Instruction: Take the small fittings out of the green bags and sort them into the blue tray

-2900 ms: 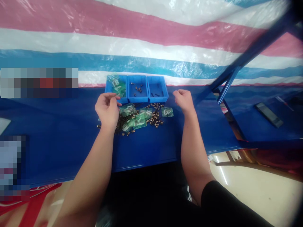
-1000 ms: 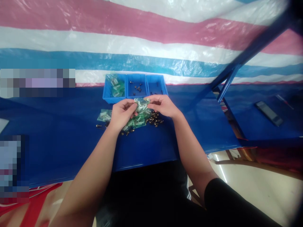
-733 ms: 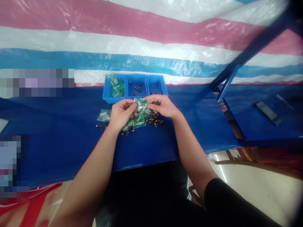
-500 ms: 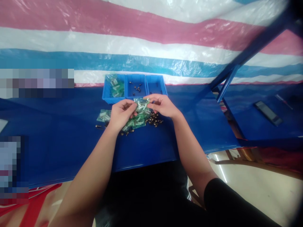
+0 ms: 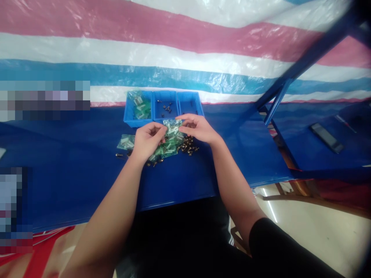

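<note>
Over the near edge of the blue bins, a small clear plastic bag of metal parts is between my hands. My left hand pinches its left side between thumb and bent fingers. At its right side my right hand curls its fingers over the edge, thumb below. More greenish bags of silvery pieces lie under my hands, and another bag rests left of my left wrist. Loose dark and brassy screw-like parts are heaped below my right hand. A few more lie near my left wrist.
Behind my hands stand three joined blue bins. The left bin holds bags; the middle bin and right bin hold a few small parts. A blue metal frame rises at right, with a phone beyond it.
Hardly anything differs. My right fingers have shifted slightly on the bag, and the whole view has slid a little.
</note>
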Motion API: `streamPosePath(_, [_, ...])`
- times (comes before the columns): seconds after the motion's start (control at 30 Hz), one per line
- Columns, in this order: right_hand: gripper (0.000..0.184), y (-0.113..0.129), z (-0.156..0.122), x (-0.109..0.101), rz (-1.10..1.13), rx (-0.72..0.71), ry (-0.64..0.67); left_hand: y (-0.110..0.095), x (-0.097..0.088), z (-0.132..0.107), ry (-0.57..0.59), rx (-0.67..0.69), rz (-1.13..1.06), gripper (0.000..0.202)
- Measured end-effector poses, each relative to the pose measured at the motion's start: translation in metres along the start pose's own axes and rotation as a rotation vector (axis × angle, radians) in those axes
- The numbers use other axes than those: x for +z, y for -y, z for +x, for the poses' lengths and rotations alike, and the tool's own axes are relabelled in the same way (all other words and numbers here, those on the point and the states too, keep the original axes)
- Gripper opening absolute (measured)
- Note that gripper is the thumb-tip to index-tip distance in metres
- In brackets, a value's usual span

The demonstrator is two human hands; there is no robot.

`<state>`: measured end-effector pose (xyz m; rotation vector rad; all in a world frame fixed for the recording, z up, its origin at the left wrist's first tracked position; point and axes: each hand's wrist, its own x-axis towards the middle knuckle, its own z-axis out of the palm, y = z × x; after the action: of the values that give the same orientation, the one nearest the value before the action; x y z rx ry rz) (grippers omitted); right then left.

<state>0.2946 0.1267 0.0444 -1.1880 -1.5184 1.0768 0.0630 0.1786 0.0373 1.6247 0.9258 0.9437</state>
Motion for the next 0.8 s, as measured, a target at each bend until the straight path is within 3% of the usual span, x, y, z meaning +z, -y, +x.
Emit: streamPosePath(0.8, [0.047, 0.0005, 0.0008, 0.0058, 0.005, 0.008, -0.040, 0.0038, 0.0000, -0.0012, 0.031, 0.024, 0.031, 0.018])
